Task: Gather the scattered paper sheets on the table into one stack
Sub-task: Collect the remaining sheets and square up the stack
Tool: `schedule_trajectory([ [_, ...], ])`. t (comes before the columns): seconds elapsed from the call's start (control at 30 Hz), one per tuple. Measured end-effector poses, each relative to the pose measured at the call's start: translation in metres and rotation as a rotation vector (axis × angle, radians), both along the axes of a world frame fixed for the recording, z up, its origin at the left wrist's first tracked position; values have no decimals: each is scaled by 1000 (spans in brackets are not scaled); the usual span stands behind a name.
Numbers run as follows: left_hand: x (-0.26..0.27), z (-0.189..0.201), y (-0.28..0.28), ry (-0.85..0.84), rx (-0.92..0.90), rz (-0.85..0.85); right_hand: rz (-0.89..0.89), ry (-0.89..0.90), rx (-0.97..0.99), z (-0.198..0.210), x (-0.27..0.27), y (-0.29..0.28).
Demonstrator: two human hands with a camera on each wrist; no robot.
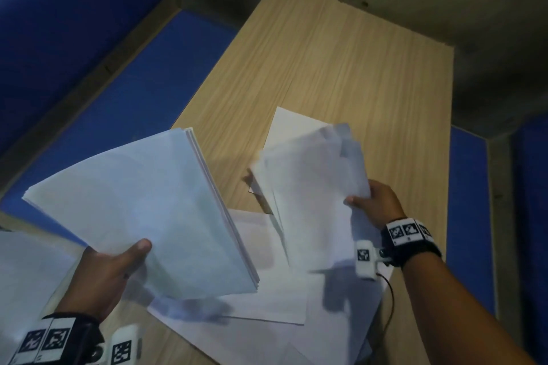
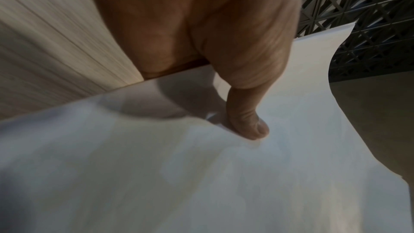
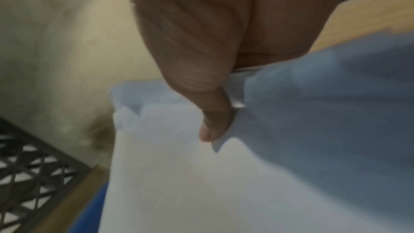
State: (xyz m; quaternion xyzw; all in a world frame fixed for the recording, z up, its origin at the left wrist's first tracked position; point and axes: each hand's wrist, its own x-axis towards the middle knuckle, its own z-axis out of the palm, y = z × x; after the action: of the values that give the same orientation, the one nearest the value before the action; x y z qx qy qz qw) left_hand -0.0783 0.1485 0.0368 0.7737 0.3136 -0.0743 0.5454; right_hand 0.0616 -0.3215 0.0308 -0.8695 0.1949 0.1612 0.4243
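So we've got both hands up off the table, each one holding paper. Our left hand comes in from the bottom left, palm turned up under a neat stack of sheets, thumb pressed flat on the top sheet near the close edge, the other fingers hidden underneath. That stack sits tilted out over the table's left edge, fanning away from the grip toward the far left. Our right hand reaches in from the right with the wrist bent, thumb pinching down on a messier bunch of sheets along their right side. Those sheets hang down and spread left of the grip, corners out of line, blurry in the head view.

Under both hands more loose sheets lie overlapping on the near end of the wooden table, and one sheet pokes out behind the right-hand bunch. Another sheet sits at the far left near edge, partly behind our left wrist. Blue flooring runs along both sides of the table, and both wrists wear black bands with tag markers.
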Motion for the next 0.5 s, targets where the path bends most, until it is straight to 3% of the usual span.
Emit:
schedule_trajectory([
  [0.17, 3, -9, 3, 22, 25, 6, -234, -10, -14, -37, 47, 46],
  [0.33, 10, -8, 4, 11, 57, -8, -241, 210, -399, -53, 70, 98],
  [0.5, 12, -17, 15, -14, 51, -20, -375, 225, -310, -67, 84, 107],
])
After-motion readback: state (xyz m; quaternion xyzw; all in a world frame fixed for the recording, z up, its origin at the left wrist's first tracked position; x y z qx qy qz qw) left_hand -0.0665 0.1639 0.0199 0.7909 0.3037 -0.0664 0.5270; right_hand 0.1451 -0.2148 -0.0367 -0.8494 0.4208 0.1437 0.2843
